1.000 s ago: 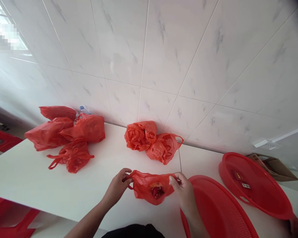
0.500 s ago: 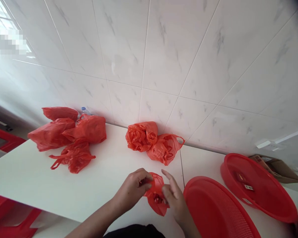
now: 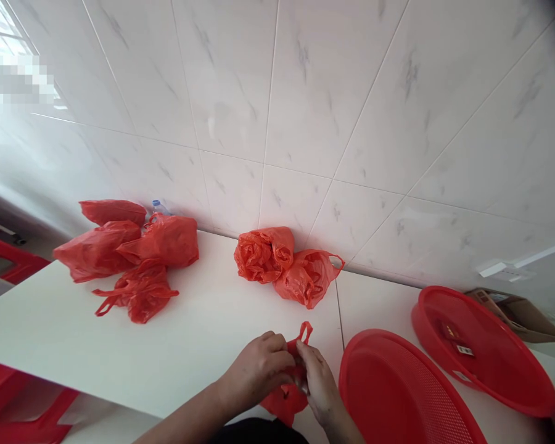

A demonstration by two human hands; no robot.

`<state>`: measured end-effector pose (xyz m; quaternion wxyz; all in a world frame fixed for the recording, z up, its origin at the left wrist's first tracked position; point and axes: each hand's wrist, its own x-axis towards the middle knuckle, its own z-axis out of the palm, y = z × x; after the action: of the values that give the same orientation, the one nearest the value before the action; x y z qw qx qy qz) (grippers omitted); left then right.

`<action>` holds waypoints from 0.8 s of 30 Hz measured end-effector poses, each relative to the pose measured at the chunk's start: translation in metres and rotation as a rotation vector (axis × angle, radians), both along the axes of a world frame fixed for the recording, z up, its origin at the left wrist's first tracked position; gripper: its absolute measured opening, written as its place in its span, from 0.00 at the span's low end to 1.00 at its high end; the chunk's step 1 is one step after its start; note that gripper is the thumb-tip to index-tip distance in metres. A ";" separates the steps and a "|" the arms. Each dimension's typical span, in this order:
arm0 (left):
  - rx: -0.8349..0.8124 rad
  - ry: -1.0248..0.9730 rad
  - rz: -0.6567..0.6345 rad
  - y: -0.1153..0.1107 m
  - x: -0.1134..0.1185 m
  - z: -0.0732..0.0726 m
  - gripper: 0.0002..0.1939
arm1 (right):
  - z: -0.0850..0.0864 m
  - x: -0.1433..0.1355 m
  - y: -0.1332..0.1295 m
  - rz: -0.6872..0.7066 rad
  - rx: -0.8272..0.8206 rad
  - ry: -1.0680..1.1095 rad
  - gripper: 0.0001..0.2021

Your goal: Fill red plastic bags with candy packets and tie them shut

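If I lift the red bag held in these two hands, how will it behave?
The red bag is probably floppy: its thin plastic is bunched between the left hand and right hand. Its narrow loop handle may stretch under load.

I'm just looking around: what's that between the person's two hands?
A red plastic bag, seen in the head view. Its top is bunched between the left hand and right hand, and its body shows below them.

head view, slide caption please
Left hand and right hand grip a red plastic bag near a red perforated plastic basket.
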<state>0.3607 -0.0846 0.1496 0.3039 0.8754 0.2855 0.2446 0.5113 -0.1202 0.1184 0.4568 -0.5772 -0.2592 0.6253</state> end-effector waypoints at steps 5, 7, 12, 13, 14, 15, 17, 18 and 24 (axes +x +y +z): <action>-0.240 -0.233 0.229 -0.002 -0.001 -0.008 0.11 | 0.015 0.012 0.000 0.350 0.213 0.045 0.24; -0.390 -0.348 0.327 -0.001 -0.003 -0.008 0.08 | 0.021 0.022 -0.003 0.442 0.285 0.051 0.24; -0.742 -0.462 0.132 0.001 -0.002 -0.006 0.12 | 0.035 0.041 -0.012 0.501 0.323 -0.108 0.33; -0.792 -0.462 0.122 0.001 -0.001 -0.007 0.13 | 0.038 0.042 -0.013 0.500 0.323 -0.155 0.30; -0.823 -0.461 0.132 0.000 0.000 -0.007 0.14 | 0.041 0.042 -0.013 0.498 0.322 -0.197 0.25; -0.835 -0.461 0.155 0.000 0.002 -0.007 0.14 | 0.043 0.041 -0.012 0.490 0.316 -0.239 0.21; -0.843 -0.471 0.195 -0.003 0.006 -0.008 0.15 | 0.042 0.037 -0.010 0.426 0.301 -0.357 0.23; -0.854 -0.474 0.203 -0.004 0.008 -0.007 0.15 | 0.040 0.035 -0.009 0.367 0.296 -0.443 0.25; -0.848 -0.393 0.286 -0.009 0.017 -0.004 0.08 | 0.019 0.019 -0.001 0.117 0.216 -0.814 0.09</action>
<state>0.3773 -0.0937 0.1452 0.6453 0.5636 0.4145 0.3067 0.5301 -0.1216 0.1375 0.3386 -0.7102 -0.5147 0.3406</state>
